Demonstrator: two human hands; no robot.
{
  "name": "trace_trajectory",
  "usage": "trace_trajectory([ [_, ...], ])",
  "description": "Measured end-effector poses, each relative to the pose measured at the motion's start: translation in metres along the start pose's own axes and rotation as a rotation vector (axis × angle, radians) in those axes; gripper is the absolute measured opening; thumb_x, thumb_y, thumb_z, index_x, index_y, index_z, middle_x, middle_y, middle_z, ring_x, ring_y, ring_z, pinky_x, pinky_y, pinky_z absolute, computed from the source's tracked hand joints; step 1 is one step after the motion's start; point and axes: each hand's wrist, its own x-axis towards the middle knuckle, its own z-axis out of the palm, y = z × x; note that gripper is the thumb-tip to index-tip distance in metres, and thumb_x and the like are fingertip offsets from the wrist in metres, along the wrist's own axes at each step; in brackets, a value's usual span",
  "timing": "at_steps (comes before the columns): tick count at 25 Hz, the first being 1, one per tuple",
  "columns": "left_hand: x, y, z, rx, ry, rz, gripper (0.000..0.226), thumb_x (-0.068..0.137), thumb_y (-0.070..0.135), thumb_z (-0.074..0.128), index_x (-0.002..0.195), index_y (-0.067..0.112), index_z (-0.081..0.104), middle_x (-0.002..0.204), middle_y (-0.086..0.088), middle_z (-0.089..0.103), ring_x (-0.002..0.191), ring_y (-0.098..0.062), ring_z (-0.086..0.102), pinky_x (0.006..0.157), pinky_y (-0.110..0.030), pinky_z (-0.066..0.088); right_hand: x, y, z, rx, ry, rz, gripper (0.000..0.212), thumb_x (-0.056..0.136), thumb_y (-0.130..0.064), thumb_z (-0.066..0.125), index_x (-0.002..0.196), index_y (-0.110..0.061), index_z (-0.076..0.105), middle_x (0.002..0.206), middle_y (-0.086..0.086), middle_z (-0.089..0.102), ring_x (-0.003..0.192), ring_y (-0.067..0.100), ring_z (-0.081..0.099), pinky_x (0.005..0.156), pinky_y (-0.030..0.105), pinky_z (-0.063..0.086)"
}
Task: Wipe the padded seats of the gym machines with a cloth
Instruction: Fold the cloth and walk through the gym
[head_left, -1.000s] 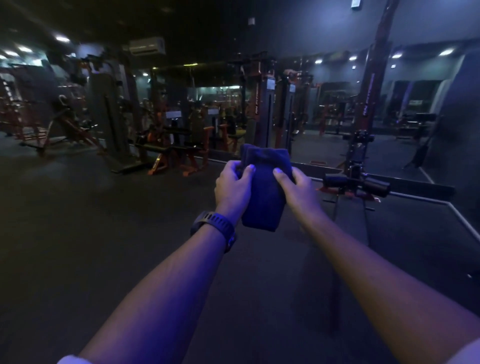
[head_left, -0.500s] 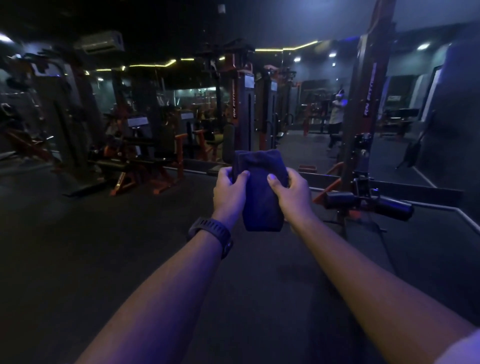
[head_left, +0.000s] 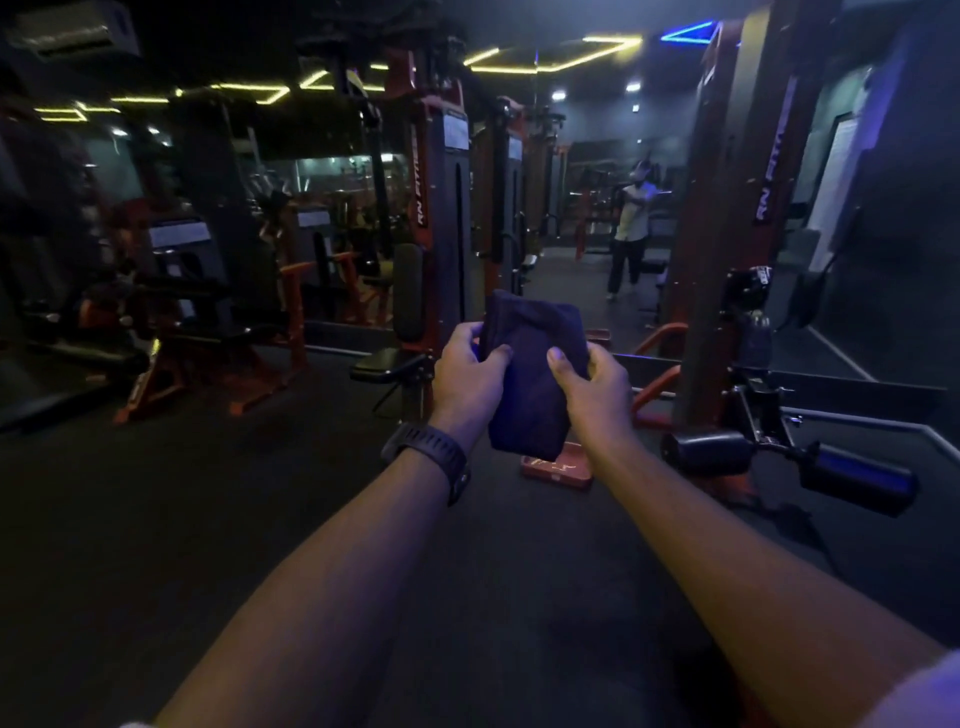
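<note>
I'm gripping the folded cloth (head_left: 530, 384) upright out front, left hand (head_left: 465, 376) and right hand (head_left: 600, 387) both clamping its sides, while the padded seat (head_left: 382, 365) is sitting just beyond and left, nearer my left hand.

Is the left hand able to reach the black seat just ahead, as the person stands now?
Probably not yet. Nothing blocks the way, but the seat lies beyond the left hand, which holds the cloth; a step closer seems needed.
</note>
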Motion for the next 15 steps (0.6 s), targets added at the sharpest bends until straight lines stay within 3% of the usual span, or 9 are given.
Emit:
trace_trajectory([
  [2, 0.087, -0.03, 0.031, 0.007, -0.017, -0.013, 0.02, 0.087, 0.028, 0.069, 0.104, 0.033, 0.06, 0.098, 0.009, 0.07, 0.096, -0.018, 0.068, 0.092, -0.045, 0.056, 0.083, 0.037, 0.025, -0.034, 0.016, 0.001, 0.007, 0.093, -0.034, 0.069, 0.093, -0.027, 0.067, 0.091, -0.005, 0.075, 0.088, 0.016, 0.071, 0.083, 0.051, 0.058],
  [5, 0.201, -0.066, 0.08, 0.013, -0.033, -0.046, 0.017, 0.076, 0.041, 0.063, 0.092, 0.038, 0.061, 0.097, 0.011, 0.072, 0.095, -0.018, 0.069, 0.09, -0.045, 0.057, 0.195, 0.081, 0.048, -0.072, 0.027, 0.028, 0.02, 0.087, -0.043, 0.069, 0.099, -0.026, 0.068, 0.093, -0.004, 0.075, 0.089, 0.015, 0.071, 0.083, 0.051, 0.058],
  [9, 0.336, -0.12, 0.159, 0.013, -0.087, -0.044, 0.015, 0.093, 0.023, 0.067, 0.106, 0.03, 0.062, 0.098, 0.01, 0.068, 0.095, -0.015, 0.067, 0.09, -0.044, 0.057, 0.342, 0.167, 0.072, -0.105, 0.054, 0.054, 0.012, 0.091, -0.039, 0.067, 0.094, -0.028, 0.067, 0.092, -0.005, 0.075, 0.089, 0.015, 0.071, 0.083, 0.051, 0.059],
  [15, 0.552, -0.241, 0.3, 0.055, -0.12, -0.104, 0.018, 0.093, 0.02, 0.068, 0.11, 0.022, 0.065, 0.098, 0.006, 0.07, 0.096, -0.018, 0.068, 0.09, -0.045, 0.057, 0.568, 0.328, 0.102, -0.118, 0.079, 0.112, 0.008, 0.09, -0.037, 0.067, 0.09, -0.028, 0.066, 0.091, -0.003, 0.074, 0.09, 0.018, 0.071, 0.085, 0.051, 0.057],
])
